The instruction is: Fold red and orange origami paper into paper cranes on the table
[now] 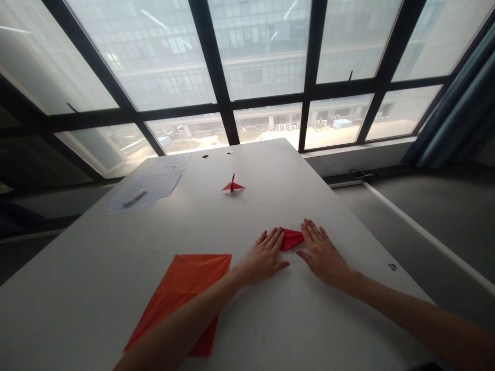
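Observation:
A small folded piece of red paper (292,239) lies flat on the white table, between my two hands. My left hand (266,255) rests over its left end with the fingers stretched out, hiding that part. On the other side, my right hand (322,253) lies flat with its fingertips at the paper's right tip. Both thumbs point inward on the tabletop, below the paper. Farther back stands a red origami crane (232,186). Under my left forearm is a creased orange sheet of paper (181,281), partly covered by the arm.
The white table (216,226) narrows toward large dark-framed windows (263,46). Printed papers (154,183) lie at the far left, with a whitish rolled object (134,198) on them. A small dark mark (392,267) sits near the right edge. A blue curtain (444,113) hangs at right.

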`<state>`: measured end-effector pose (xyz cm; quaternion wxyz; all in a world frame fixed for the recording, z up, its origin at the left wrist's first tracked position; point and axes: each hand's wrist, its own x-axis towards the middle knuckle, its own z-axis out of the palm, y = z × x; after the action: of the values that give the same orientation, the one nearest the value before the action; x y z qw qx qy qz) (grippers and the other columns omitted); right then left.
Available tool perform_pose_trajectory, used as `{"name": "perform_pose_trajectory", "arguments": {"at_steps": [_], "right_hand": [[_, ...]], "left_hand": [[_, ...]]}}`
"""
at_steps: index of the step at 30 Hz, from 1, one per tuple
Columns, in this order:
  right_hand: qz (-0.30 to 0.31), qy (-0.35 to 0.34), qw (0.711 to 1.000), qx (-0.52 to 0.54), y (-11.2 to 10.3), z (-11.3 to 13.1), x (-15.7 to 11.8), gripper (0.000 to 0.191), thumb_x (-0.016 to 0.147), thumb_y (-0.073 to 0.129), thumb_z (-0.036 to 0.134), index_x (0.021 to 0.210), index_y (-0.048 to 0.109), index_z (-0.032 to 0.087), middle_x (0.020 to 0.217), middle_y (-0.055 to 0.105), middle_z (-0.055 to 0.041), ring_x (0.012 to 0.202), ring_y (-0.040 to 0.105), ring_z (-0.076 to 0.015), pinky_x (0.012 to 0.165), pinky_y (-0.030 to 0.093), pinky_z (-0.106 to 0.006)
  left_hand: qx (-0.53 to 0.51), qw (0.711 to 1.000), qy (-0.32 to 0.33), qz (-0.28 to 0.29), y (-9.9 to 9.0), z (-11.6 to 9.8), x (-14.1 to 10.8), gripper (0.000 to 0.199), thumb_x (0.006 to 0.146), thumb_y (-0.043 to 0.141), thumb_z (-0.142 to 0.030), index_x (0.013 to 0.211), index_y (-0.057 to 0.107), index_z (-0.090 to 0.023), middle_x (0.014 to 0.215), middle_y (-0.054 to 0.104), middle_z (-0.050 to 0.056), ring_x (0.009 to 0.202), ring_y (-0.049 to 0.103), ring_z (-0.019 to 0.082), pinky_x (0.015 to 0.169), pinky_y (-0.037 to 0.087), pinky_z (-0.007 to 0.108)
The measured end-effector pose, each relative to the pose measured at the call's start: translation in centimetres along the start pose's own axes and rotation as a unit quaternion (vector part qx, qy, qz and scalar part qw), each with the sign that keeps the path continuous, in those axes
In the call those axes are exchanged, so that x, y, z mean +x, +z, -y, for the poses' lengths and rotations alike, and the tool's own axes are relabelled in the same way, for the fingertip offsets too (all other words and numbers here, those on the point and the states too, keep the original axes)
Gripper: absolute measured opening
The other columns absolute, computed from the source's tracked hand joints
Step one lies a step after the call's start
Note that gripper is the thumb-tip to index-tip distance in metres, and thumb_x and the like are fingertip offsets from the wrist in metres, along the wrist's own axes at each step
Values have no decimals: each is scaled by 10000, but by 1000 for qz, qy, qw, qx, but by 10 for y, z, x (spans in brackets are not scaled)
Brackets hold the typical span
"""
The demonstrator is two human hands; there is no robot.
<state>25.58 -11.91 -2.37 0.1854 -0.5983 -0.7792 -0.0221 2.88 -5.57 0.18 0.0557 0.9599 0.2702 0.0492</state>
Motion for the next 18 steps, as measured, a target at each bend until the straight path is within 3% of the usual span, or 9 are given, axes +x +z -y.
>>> {"name": "perform_pose_trajectory", "arguments": {"at_steps": [5, 9, 13, 15, 18], "right_hand": [[79, -87, 993, 24, 8, 5, 6, 737, 972, 323, 569, 1547, 157, 140, 1554, 289, -168, 1453, 245, -286, 1182, 180, -523], [96, -133, 985, 50, 4, -17, 11, 691, 981, 366, 518, 1546, 170, 173, 1570, 260, -136, 1462, 224, -257, 1196, 156, -504], [142, -191, 966, 97, -9, -39, 35, 603, 990, 406, 435, 1527, 250, 209, 1563, 296, -96, 1460, 232, -224, 1204, 131, -484], [157, -214, 956, 127, -13, -45, 52, 512, 999, 397, 387, 1486, 356, 234, 1534, 366, -74, 1448, 268, -213, 1200, 140, -484], [145, -235, 946, 170, -10, -46, 74, 386, 1002, 359, 264, 1330, 563, 263, 1435, 519, -26, 1420, 333, -178, 1196, 171, -468]], "left_hand": [[-1, 1000, -1, -7, 2, 2, -3, 771, 960, 263, -623, 1550, 67, -168, 1596, 159, 140, 1490, 88, 234, 1199, 107, 425], [-20, 997, -69, 9, 3, 12, -3, 711, 967, 292, -593, 1524, 225, -155, 1569, 254, 167, 1473, 185, 284, 1174, 174, 489], [-71, 972, -201, -94, 1, 23, 6, 483, 1004, 335, -371, 1422, 430, -148, 1437, 487, 161, 1351, 430, 280, 1110, 325, 450], [-103, 964, -199, -146, 0, 24, 10, 401, 988, 386, -292, 1356, 515, -197, 1330, 575, 112, 1234, 523, 237, 1064, 385, 389], [-116, 966, -165, -161, -1, 20, 13, 332, 947, 501, -305, 1261, 604, -276, 1172, 625, 64, 1096, 562, 216, 993, 437, 372]]}}
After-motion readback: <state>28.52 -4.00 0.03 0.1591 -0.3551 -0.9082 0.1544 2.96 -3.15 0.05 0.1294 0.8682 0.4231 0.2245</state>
